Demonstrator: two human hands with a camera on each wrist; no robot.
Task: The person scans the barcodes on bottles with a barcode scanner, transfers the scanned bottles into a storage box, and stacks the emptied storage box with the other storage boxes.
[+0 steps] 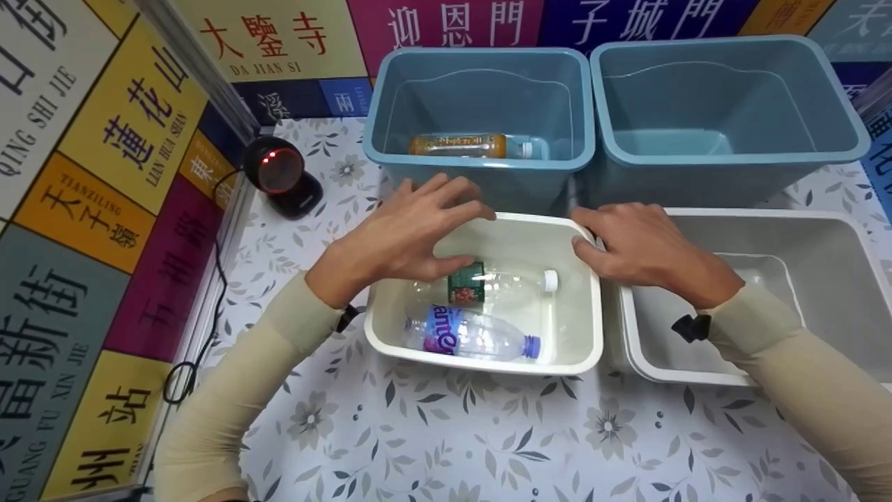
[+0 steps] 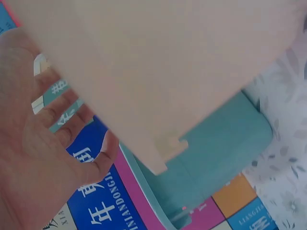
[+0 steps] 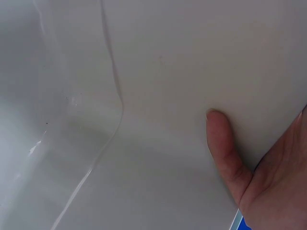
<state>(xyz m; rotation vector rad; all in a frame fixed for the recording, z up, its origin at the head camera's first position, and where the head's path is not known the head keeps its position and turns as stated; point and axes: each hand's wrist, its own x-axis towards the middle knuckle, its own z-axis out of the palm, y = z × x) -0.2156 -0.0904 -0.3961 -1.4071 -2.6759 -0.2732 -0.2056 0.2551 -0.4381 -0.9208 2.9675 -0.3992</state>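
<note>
A cream plastic bin (image 1: 488,367) holds two clear bottles lying on their sides. One bottle (image 1: 465,282) has a green label and white cap; the other bottle (image 1: 488,339) has a purple label and cap. Over the bin's far left part hangs my left hand (image 1: 418,226), fingers spread and thumb apart, holding nothing. In the left wrist view the same hand (image 2: 53,134) is beside a blurred pale bin wall (image 2: 144,57). My right hand (image 1: 637,244) grips the cream bin's right rim near its far corner. Its thumb (image 3: 223,148) lies along a pale wall in the right wrist view; the other fingertips are hidden.
Another white bin (image 1: 690,376) stands on the right. Behind are two blue bins: the left blue bin (image 1: 481,164) contains an orange-labelled bottle (image 1: 460,146), the right blue bin (image 1: 732,157) sits beside it. A black scanner (image 1: 282,174) with a cable stands left.
</note>
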